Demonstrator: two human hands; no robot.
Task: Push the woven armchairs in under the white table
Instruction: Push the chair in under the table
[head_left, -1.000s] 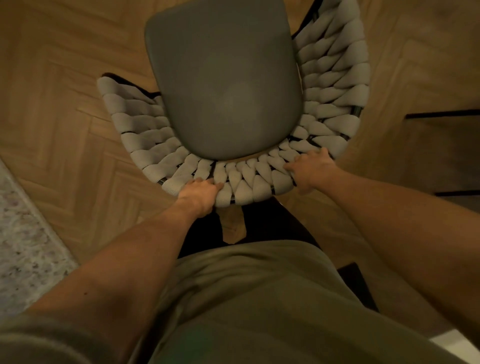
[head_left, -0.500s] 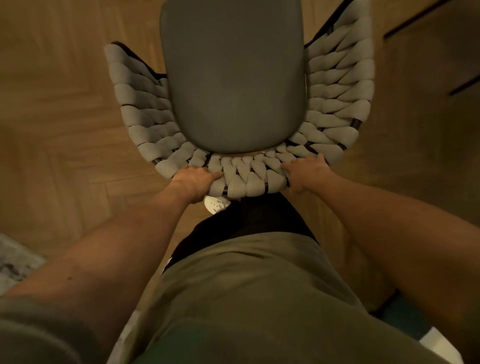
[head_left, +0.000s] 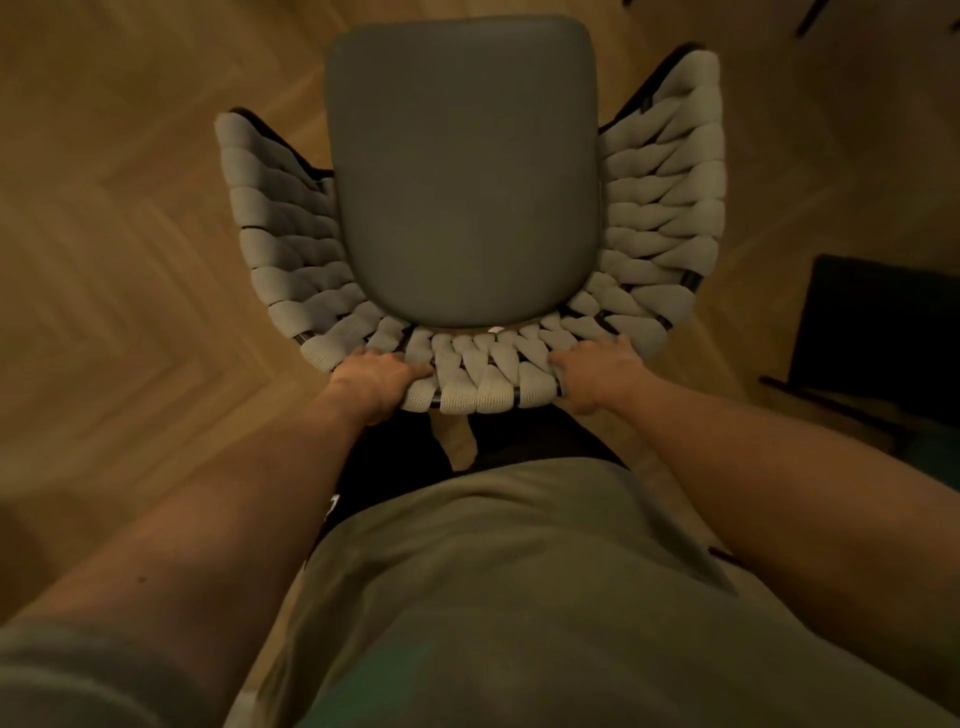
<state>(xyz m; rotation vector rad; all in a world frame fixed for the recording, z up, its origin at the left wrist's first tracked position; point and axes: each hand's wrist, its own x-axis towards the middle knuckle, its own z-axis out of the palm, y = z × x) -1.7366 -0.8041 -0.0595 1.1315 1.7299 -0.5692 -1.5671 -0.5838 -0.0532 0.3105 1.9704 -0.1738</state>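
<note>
I look straight down on a woven armchair (head_left: 660, 223) with pale knitted bands around a dark frame and a grey seat cushion (head_left: 462, 176). My left hand (head_left: 376, 382) grips the top rail of the backrest on the left side, fingers curled over the weave. On the right side of the same rail, my right hand (head_left: 595, 376) grips it too. The white table is not in view.
Herringbone wood floor (head_left: 130, 260) surrounds the chair on the left and ahead. A dark piece of furniture (head_left: 878, 338) stands at the right edge, close to the chair's right arm. My torso and legs fill the lower frame.
The chair has turned and shifted with both hands still holding its backrest. The grey rug at the left has left the view, and a dark piece of furniture has come in at the right.
</note>
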